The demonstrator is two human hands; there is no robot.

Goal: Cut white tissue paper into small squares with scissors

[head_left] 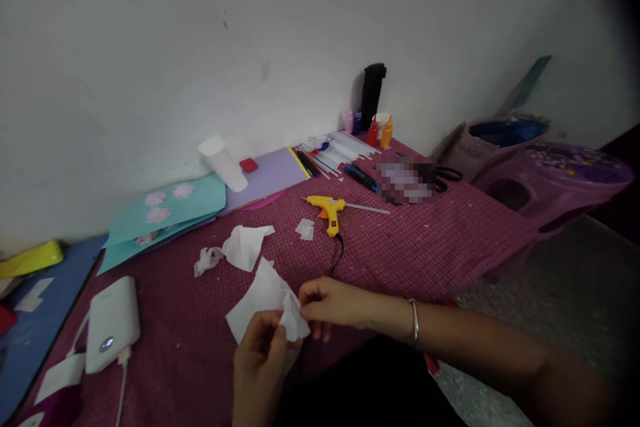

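Between my two hands is a small folded piece of white tissue paper [294, 320], gathered and creased. My left hand [263, 350] pinches its left side between thumb and fingers. From the right, my right hand [327, 305] grips the edge with thumb and forefinger, its other fingers curled below. A larger white paper sheet [257, 297] lies just behind and left of my hands, partly covered by the left one. Torn white paper [245, 247] rests farther back, beside a crumpled strip [207, 260]. Small paper scraps [305, 229] lie near a yellow glue gun [331, 212].
A white power bank [114, 323] with cables sits at the left. Teal card [200, 197] with pink paper flowers, a white roll [223, 161] and lilac card [273, 177] line the wall. Paint bottles [387, 132], a cutter [361, 177] and scissors [447, 175] stand or lie at the back right.
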